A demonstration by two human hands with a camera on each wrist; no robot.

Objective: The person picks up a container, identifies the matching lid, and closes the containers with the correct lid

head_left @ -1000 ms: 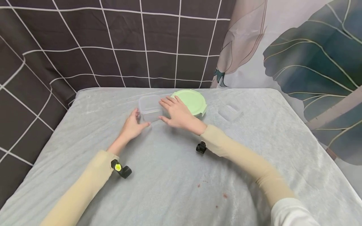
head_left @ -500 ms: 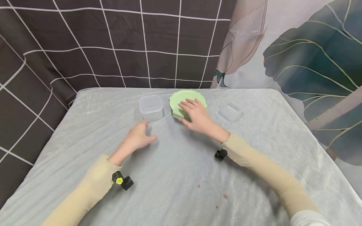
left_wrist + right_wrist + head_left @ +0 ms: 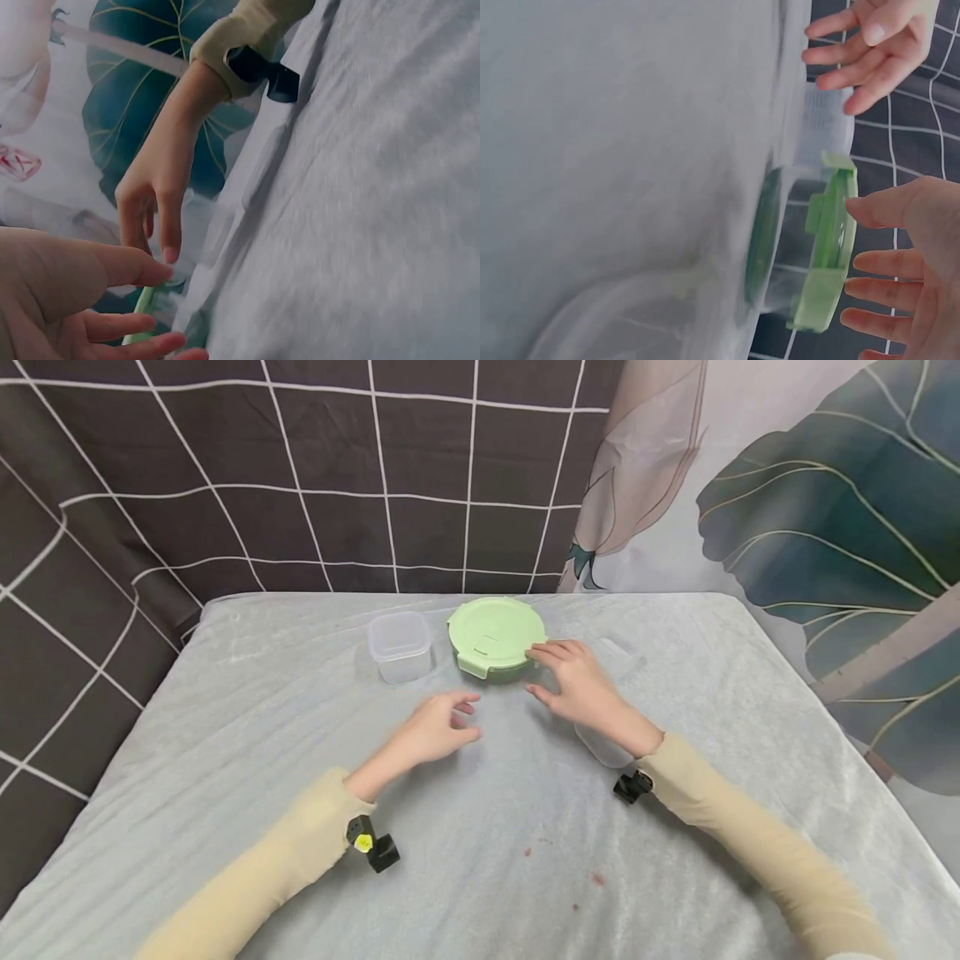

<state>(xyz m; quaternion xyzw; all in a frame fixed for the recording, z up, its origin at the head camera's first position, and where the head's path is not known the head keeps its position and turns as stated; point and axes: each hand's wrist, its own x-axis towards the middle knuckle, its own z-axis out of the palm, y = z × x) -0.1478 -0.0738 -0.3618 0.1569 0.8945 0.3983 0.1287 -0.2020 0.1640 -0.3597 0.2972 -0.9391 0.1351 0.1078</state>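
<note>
A round clear container with a light green lid (image 3: 498,628) (image 3: 826,247) sits near the far edge of the bed-like surface, its clips at the rim. My right hand (image 3: 581,689) (image 3: 922,262) is at its right side, thumb and fingers spread, the fingertips close to the lid's edge; whether they touch cannot be told. My left hand (image 3: 431,728) (image 3: 60,285) hovers in front of the container, fingers loosely bent around nothing. To the left of the green lid stands a small square translucent box (image 3: 401,647) with its lid on.
A faint clear plastic piece (image 3: 622,658) lies right of the green lid. Another clear rounded piece (image 3: 602,748) shows partly under my right wrist. A grey cloth (image 3: 487,810) covers the surface, with small reddish spots near the front. A dark checked curtain (image 3: 300,468) hangs behind.
My right hand has moved off the square box, across the green lid to its right edge. My left hand has left the box and come right and nearer. The clear piece under the right wrist now shows.
</note>
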